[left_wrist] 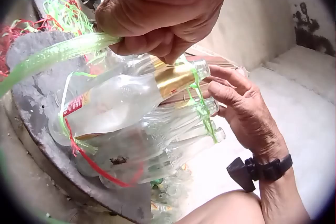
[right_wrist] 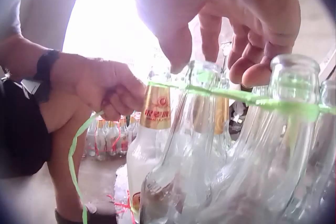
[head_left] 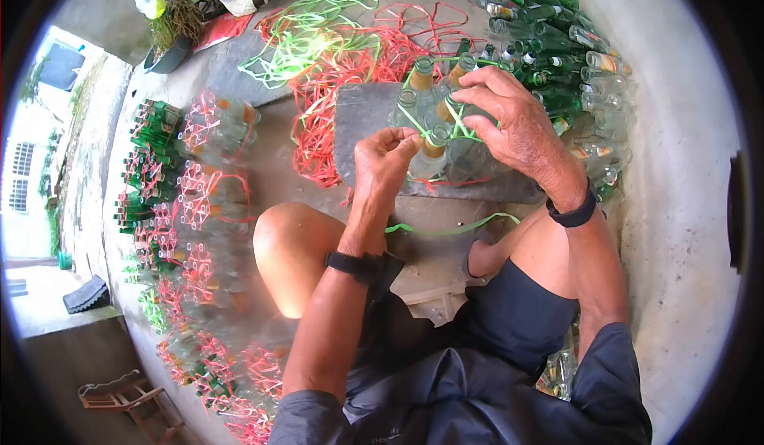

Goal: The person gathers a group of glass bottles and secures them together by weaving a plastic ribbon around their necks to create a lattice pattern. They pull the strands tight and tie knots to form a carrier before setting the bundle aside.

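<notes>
A cluster of clear glass bottles (head_left: 465, 158) (left_wrist: 118, 106) (right_wrist: 184, 182) stands on a dark slab (head_left: 354, 115) (left_wrist: 34, 85). Green strap (left_wrist: 58, 53) (right_wrist: 207, 91) runs around the necks, and a red band (left_wrist: 105, 175) circles the bottles lower down. My left hand (head_left: 382, 166) (left_wrist: 163, 14) (right_wrist: 107, 85) pinches the green strap beside a gold-necked bottle, a length trailing below the hand. Over the necks, my right hand (head_left: 517, 130) (left_wrist: 249, 108) (right_wrist: 231, 8) has its fingers spread and loosely bent, at or near the rims; exact contact is unclear.
Tangled red strap (head_left: 314, 138) and green strap (head_left: 318, 35) lie behind the slab. Loose green bottles (head_left: 549, 63) are piled at the right by the wall (head_left: 676, 206). Tied bottle bundles (head_left: 207, 194) fill the left floor, near a potted plant (head_left: 171, 55).
</notes>
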The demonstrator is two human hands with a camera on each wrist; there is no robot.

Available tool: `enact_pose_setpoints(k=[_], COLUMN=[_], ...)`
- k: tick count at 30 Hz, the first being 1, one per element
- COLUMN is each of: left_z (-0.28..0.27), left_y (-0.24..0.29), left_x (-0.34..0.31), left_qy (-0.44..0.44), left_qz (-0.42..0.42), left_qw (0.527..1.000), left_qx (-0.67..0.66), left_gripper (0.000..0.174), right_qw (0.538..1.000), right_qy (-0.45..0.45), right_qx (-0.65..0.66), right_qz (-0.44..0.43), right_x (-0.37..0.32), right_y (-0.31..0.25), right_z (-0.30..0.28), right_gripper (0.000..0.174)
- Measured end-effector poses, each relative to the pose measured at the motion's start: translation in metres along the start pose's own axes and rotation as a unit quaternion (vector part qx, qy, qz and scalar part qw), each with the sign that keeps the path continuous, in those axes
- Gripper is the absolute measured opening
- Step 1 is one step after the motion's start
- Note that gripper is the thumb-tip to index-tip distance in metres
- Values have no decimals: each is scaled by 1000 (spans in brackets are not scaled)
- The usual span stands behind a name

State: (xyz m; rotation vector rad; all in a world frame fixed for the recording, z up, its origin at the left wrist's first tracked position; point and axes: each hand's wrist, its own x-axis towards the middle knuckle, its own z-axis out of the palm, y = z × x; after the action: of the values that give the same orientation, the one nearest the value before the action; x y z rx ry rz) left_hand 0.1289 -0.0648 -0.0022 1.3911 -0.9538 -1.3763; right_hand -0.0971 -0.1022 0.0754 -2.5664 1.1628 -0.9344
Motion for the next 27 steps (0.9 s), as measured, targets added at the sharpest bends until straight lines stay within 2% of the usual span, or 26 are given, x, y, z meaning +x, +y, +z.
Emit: enact_pose_setpoints(k=[2, 6, 8, 13, 15, 18, 20, 23, 27], left_z=[1, 5, 7, 14, 18, 18, 21, 22, 27], left_y=[2, -1, -4, -9, -11, -11, -13, -17, -27], left_x=[2, 10, 14, 18, 18, 18, 19, 22, 26], left_qy=[4, 18, 28, 53, 79, 78, 89, 104, 115], left_qz=[0, 1, 2, 25, 69, 26, 22, 7, -4], left_qw=[1000, 1000, 1000, 998, 994, 997, 996, 995, 993], left_qx=[6, 7, 10, 9, -8, -14, -7, 1, -7], left_gripper=[23, 25, 26, 28, 24, 30, 30, 32, 33], right_qw=[997, 993, 986, 970, 964, 955, 949, 938, 935], right_qy=[-35, -80, -85, -182, -206, -251, -293, -336, -339], right_qx=[-47, -50, -57, -84, -92, -78, -20, -14, -9], right_qz=[-54, -77, -133, -139, -140, -139, -111, -84, -104], right_x=[8, 28, 36, 51, 55, 58, 57, 59, 60], right_y=[1, 4, 7, 9, 9, 14, 26, 32, 36], right_z=[-2, 4, 9, 19, 20, 19, 22, 26, 30], right_gripper=[28, 22, 20, 18, 18, 18, 24, 23, 22])
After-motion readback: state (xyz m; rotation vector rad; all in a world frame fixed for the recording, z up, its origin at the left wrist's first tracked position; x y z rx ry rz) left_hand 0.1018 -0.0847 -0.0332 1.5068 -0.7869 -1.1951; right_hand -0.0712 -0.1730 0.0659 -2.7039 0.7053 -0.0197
